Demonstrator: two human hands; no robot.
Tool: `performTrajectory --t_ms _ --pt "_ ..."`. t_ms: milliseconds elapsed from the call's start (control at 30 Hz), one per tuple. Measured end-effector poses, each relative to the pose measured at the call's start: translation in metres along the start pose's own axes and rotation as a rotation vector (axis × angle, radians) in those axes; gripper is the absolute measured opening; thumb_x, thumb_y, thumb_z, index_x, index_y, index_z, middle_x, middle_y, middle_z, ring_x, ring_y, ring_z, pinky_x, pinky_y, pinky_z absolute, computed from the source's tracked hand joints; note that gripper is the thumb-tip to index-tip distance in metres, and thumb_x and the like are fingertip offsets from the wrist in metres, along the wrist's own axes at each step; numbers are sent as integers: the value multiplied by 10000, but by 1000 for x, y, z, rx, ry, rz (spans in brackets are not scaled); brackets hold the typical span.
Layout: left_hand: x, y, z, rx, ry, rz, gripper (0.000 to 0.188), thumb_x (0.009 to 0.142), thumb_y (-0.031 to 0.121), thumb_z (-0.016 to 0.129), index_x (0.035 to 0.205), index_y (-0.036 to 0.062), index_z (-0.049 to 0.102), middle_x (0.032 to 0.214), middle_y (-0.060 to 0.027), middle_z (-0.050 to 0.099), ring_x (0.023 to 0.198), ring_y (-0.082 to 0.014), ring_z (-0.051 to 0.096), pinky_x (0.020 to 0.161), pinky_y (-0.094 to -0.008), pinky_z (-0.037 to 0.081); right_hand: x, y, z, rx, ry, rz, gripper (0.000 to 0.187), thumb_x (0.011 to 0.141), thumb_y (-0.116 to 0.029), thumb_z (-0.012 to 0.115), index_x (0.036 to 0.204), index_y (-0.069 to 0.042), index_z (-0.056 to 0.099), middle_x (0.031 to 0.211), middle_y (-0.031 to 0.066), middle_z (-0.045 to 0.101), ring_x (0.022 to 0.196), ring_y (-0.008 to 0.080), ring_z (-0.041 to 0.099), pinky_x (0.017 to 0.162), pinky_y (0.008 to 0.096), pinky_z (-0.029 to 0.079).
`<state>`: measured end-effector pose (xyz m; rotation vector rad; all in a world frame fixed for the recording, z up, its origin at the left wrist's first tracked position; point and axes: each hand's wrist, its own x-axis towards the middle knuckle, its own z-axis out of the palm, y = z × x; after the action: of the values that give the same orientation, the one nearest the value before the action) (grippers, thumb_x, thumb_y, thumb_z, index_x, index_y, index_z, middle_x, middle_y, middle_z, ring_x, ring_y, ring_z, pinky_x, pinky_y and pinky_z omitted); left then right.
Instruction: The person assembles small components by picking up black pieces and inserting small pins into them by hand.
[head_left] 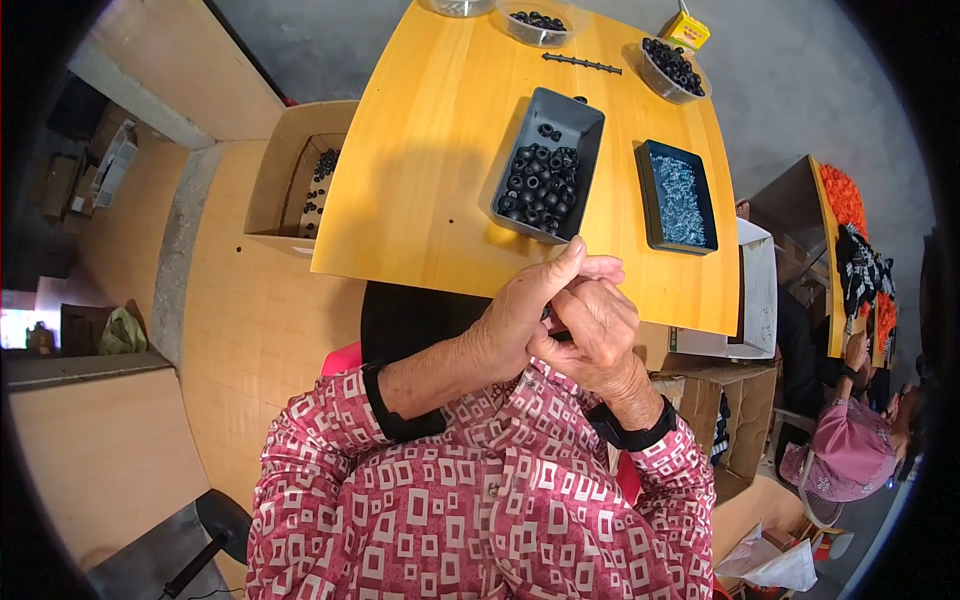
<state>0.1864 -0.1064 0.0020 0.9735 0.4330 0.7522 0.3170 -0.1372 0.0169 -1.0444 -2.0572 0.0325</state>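
Observation:
My left hand (pixel 520 305) and my right hand (pixel 598 325) are pressed together just off the table's near edge. Between them shows a bit of a small black part (pixel 547 312); the fingers hide the rest of it. My right fingers are curled in a pinch against the left palm, and the left fingers wrap around from behind. Just beyond my hands stands a dark grey tray (pixel 510 150) holding many round black parts with holes (pixel 540 185). To its right a second dark tray (pixel 652 205) is filled with small clear, shiny pieces (pixel 682 205).
On the wooden table (pixel 400 190) lies a black ribbed rod (pixel 582 64) near clear bowls of black parts (pixel 540 22) (pixel 672 66). A cardboard box (pixel 268 190) stands left, a white box (pixel 755 290) right. Far right, another person (pixel 850 450) sits at a table with orange items.

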Motion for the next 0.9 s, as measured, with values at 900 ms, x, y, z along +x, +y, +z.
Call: performTrajectory --t_ms 900 --pt "-43 69 -61 136 325 143 311 902 82 662 1195 -8 613 1004 -68 683 935 -113 634 849 -253 508 54 -18 -5 -71 -40 -66 477 736 -33 770 1192 -2 634 927 132 641 801 286 625 714 380 510"
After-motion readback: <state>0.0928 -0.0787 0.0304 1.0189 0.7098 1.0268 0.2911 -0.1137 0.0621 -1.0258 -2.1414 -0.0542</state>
